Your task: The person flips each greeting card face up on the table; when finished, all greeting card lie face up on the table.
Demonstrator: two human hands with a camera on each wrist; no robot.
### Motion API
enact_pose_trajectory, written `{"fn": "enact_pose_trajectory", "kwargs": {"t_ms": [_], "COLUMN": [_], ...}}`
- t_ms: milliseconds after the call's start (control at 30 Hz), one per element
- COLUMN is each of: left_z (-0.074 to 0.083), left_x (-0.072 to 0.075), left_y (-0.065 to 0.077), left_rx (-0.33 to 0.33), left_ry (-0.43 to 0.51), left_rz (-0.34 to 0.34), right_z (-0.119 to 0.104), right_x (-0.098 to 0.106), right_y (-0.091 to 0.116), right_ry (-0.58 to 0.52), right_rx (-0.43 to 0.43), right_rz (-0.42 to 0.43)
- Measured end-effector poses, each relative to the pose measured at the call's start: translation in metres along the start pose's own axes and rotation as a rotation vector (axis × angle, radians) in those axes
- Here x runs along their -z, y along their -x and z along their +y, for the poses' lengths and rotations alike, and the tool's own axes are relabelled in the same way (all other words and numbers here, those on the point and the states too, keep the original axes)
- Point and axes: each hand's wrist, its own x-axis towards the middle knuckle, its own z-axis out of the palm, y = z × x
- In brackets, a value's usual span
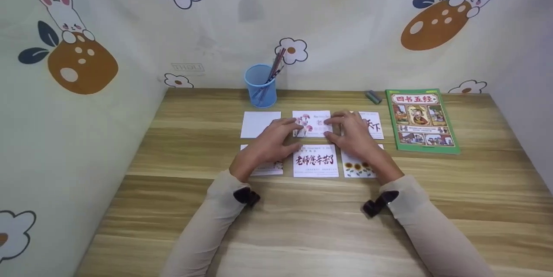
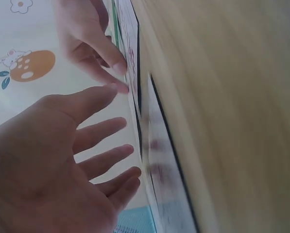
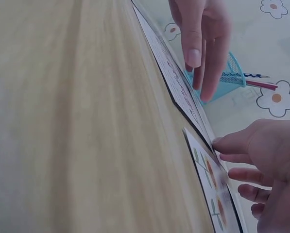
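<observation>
Several square cards lie flat in two rows of three. In the head view, my left hand (image 1: 273, 142) spans the left cards, its fingertips at the left side of the pink-flower card (image 1: 307, 126). From the other side, fingertips of my right hand (image 1: 355, 135) touch or nearly touch that card's right edge. Both hands have loosely extended fingers, also in the wrist views. Beneath the left hand are a blank white card (image 1: 255, 124) and a partly covered card (image 1: 270, 170); the right partly covers a lettered card (image 1: 375, 124) and a sunflower card (image 1: 356, 169). A red-lettered card (image 1: 316, 161) lies below the flower card.
Behind the cards, a blue mesh pen cup (image 1: 262, 91) with pencils stands near the patterned wall cloth (image 1: 224, 30). A green-edged book (image 1: 422, 120) lies on the wooden table (image 1: 302, 225) at right, beside a small dark grey-green object (image 1: 373, 97).
</observation>
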Motion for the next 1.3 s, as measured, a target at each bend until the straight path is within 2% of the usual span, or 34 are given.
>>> {"fn": "enact_pose_trajectory", "kwargs": {"t_ms": [100,200,367,433,533,633,733,900,1000,1100,1200,1300], "left_z": [-0.01,-0.027,-0.063,-0.074,-0.083,-0.084,-0.082,-0.078,-0.075,-0.073,-0.069,-0.062], "left_x": [0.008,0.02,0.036,0.04,0.041,0.042,0.041,0.04,0.04,0.039,0.038,0.038], "left_y": [0.007,0.018,0.037,0.041,0.043,0.042,0.043,0.044,0.044,0.043,0.042,0.041], "left_rx": [0.024,0.086,0.187,0.208,0.227,0.229,0.224,0.22,0.205,0.176,0.174,0.181], "left_ry": [0.013,0.028,0.06,0.073,0.095,0.107,0.109,0.138,0.147,0.16,0.212,0.284], "left_rz": [0.054,0.1,0.172,0.199,0.21,0.194,0.187,0.18,0.173,0.188,0.204,0.208], "right_z": [-0.001,-0.005,-0.029,-0.042,-0.061,-0.076,-0.086,-0.093,-0.094,-0.095,-0.097,-0.101], "right_x": [0.0,-0.001,-0.012,-0.02,-0.033,-0.045,-0.054,-0.06,-0.061,-0.063,-0.064,-0.065], "right_y": [-0.001,-0.003,-0.009,-0.014,-0.021,-0.028,-0.033,-0.034,-0.033,-0.032,-0.031,-0.028], "right_ry": [-0.011,-0.043,-0.094,-0.089,-0.053,-0.013,0.011,-0.02,-0.093,-0.219,-0.369,-0.516], "right_rx": [-0.005,0.006,0.105,0.152,0.19,0.193,0.175,0.14,0.134,0.163,0.22,0.274], "right_rz": [0.001,0.024,0.062,0.034,-0.037,-0.079,-0.084,-0.108,-0.117,-0.087,-0.03,-0.015]}}
